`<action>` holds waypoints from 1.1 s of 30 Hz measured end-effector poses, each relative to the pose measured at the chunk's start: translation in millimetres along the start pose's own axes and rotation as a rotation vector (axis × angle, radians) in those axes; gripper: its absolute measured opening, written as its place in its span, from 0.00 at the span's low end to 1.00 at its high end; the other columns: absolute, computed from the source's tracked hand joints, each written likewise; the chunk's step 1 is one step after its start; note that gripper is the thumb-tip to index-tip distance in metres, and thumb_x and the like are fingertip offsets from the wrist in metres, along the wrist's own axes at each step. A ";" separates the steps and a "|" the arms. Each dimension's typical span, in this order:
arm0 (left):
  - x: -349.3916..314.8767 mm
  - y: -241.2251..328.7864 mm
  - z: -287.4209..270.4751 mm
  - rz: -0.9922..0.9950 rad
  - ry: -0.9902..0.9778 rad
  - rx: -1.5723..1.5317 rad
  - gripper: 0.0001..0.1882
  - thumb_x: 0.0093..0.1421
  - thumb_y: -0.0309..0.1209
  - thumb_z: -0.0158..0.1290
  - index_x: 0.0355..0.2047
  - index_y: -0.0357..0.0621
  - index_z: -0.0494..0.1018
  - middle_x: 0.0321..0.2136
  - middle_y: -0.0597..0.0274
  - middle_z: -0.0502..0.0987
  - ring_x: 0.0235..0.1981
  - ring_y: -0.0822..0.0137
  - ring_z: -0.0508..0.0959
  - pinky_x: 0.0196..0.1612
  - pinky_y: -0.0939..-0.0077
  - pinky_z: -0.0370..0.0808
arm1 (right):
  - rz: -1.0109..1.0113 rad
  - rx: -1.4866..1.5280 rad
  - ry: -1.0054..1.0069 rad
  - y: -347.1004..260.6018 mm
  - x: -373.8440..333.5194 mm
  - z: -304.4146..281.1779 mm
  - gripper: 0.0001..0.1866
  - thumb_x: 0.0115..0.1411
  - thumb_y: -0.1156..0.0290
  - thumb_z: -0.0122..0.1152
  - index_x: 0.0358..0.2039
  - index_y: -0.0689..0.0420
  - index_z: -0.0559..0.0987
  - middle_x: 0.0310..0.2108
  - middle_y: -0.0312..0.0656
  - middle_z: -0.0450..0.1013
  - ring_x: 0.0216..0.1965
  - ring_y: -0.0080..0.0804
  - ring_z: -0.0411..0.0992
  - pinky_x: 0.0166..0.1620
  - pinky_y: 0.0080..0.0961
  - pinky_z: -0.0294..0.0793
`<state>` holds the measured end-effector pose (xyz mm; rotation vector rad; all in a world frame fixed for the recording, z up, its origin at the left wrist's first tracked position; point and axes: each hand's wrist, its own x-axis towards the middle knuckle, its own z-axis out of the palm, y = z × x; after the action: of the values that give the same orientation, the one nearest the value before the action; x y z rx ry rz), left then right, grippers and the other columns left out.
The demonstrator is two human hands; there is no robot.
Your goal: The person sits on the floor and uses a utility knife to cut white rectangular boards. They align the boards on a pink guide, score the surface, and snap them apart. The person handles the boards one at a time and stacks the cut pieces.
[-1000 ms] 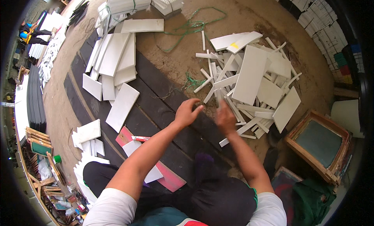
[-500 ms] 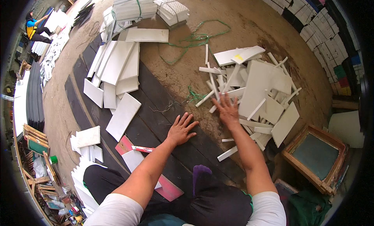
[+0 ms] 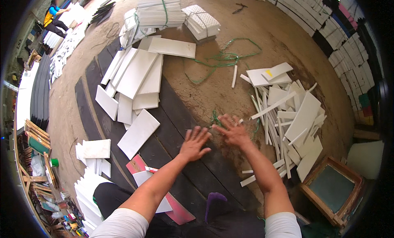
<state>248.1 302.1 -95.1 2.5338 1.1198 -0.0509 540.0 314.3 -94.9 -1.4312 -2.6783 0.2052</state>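
Here, dark sheets point(image 3: 176, 119) cover part of the brown floor point(image 3: 266, 35); white slab stacks point(image 3: 344, 45) stand along the right side of the room, and a co-worker point(image 3: 55, 20) is far left. White boards point(image 3: 133, 74) lie at the sheets' far end; white scraps point(image 3: 301, 115) lie on the floor beyond their right edge. Compared with half a second ago, the scraps are farther from the sheets, and the right hand point(image 3: 235, 133) is away from them, near green twine point(image 3: 215, 117). The left hand point(image 3: 195, 144) remains over the sheets, near that edge. Each grip is released, fingers spread.
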 end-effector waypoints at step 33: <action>44.3 -139.5 -52.1 -0.563 0.218 -0.056 0.35 0.69 0.55 0.50 0.73 0.62 0.61 0.75 0.57 0.56 0.74 0.53 0.56 0.71 0.47 0.57 | 1.052 1.345 0.178 -69.8 528.9 -22.7 0.45 0.40 0.62 0.88 0.54 0.71 0.73 0.51 0.56 0.78 0.49 0.45 0.79 0.51 0.40 0.80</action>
<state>171.9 437.5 -98.7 2.1358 1.8596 0.1115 193.2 717.7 -49.0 -1.7907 -0.8116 1.4283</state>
